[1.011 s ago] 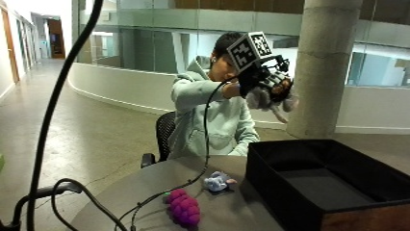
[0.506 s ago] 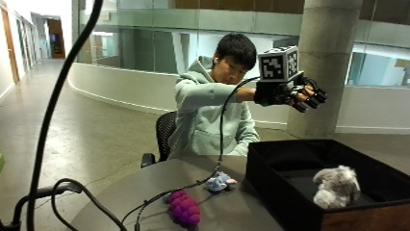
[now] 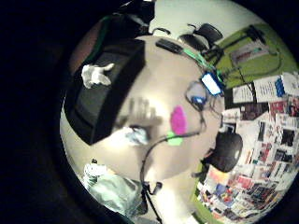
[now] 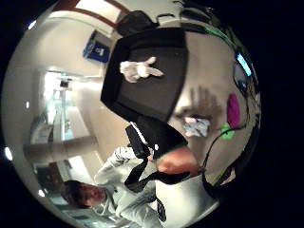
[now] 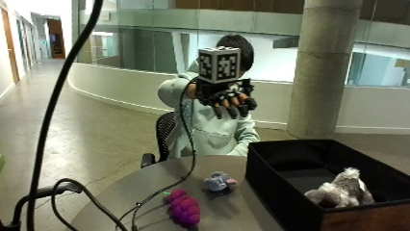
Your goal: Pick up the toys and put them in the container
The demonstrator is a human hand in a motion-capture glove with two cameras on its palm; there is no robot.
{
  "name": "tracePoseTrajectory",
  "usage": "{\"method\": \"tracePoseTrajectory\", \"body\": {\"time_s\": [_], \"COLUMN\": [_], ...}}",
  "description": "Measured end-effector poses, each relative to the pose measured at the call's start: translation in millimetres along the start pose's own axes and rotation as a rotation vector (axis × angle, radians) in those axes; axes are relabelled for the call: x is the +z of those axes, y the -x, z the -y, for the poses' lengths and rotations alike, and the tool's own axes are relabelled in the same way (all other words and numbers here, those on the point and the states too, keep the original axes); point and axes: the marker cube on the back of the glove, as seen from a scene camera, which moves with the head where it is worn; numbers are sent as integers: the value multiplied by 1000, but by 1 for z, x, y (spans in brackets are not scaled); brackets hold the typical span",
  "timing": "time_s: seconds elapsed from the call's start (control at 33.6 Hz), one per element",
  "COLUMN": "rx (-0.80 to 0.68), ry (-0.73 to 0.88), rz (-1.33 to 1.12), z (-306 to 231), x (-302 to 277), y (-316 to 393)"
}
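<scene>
Gloved right hand [image 5: 227, 98] was raised at chest height before the seated person, palm down, fingers [image 5: 232, 109] hung spread and relaxed, nothing held, arm bent.

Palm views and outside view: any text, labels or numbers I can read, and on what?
No text can be read in these views.
Papers on the floor: print is there, too blurred to read.
Lit screen beside the table: nothing legible.
Blue panel on the wall: nothing legible.
Black container, grey plush toy, purple toy: no label shows.
</scene>
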Motion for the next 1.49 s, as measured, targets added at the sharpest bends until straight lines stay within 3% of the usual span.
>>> {"method": "tracePoseTrajectory", "body": {"time_s": [0.18,0.36,0.48,0.57,0.83,1.01,1.28,1.49], "rx": [153,232,387,497,645,667,564,500], "ry": [-9,-132,-190,-160,-83,-178,-347,-232], "rz": [47,15,24,13,-2,-17,-111,-5], "z": [-33,-23,-13,-8,6,18,23,22], "x": [11,52,94,128,207,235,244,232], "y": [-65,-113,-120,-121,-145,-151,-155,-146]}}
